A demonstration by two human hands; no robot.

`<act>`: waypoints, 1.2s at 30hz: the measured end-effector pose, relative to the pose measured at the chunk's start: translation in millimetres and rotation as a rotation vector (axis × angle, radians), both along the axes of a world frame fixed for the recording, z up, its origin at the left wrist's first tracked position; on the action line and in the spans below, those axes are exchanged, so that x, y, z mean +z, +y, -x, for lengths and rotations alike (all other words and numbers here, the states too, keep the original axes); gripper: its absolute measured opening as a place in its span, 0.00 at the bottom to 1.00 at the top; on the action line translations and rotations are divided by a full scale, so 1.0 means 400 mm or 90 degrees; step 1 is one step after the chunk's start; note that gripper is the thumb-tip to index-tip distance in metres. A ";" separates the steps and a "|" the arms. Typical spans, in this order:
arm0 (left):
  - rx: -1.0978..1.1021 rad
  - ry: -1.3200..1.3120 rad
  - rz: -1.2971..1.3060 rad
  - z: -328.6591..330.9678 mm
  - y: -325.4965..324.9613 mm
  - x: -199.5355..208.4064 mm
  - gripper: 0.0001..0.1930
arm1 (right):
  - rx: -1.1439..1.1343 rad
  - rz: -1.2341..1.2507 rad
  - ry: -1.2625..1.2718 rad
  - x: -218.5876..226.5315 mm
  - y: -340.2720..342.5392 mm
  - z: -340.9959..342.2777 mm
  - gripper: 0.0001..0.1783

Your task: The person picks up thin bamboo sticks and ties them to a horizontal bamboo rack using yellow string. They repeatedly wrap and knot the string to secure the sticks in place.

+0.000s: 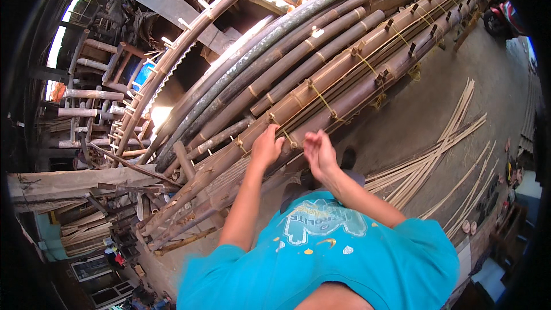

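Two long brown bamboo poles lie side by side in front of me, a far pole (298, 96) and a near pole (357, 99), with thin split strips between them. Yellow cord (323, 99) crosses from one pole to the other, looped at short dark pegs (412, 49) along both. My left hand (266, 148) rests at the far pole beside a knot, fingers bent in; whatever they pinch is too small to make out. Beside the near pole, close to a cord knot (294, 144), my right hand (321, 156) is raised with loosely bent fingers and nothing visible in them.
More bamboo poles (310, 57) and a curved grey pole (252, 46) lie beyond. A pegged bamboo rail (166, 77) and bamboo frames (94, 95) stand at left. Long split strips (430, 161) lie on the concrete floor (396, 120) at right. A motorcycle wheel (492, 23) shows far right.
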State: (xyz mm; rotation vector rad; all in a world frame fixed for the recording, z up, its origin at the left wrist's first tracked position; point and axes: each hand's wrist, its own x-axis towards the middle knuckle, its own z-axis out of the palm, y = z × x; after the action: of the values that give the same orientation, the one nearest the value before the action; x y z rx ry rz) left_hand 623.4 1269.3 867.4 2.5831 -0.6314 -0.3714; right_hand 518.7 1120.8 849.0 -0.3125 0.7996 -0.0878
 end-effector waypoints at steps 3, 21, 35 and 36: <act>0.010 -0.063 -0.068 -0.015 -0.027 -0.038 0.17 | 0.083 0.387 -0.162 0.088 0.122 -0.111 0.12; 0.129 0.011 0.127 -0.013 -0.018 -0.019 0.14 | 0.619 1.118 -0.580 -0.101 -0.029 0.042 0.25; 0.156 -0.105 0.141 -0.284 0.058 -0.074 0.15 | 0.655 1.293 -0.406 -0.026 0.093 0.092 0.11; 0.155 -0.084 0.159 -0.268 0.108 -0.051 0.15 | 0.653 1.258 -0.423 -0.012 0.132 0.104 0.11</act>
State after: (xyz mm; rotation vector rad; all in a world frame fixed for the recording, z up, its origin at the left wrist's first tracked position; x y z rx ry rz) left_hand 730.8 1312.7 846.8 2.4185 -0.3735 -0.0399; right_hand 477.1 1173.7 844.1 -2.3564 -0.4602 0.0236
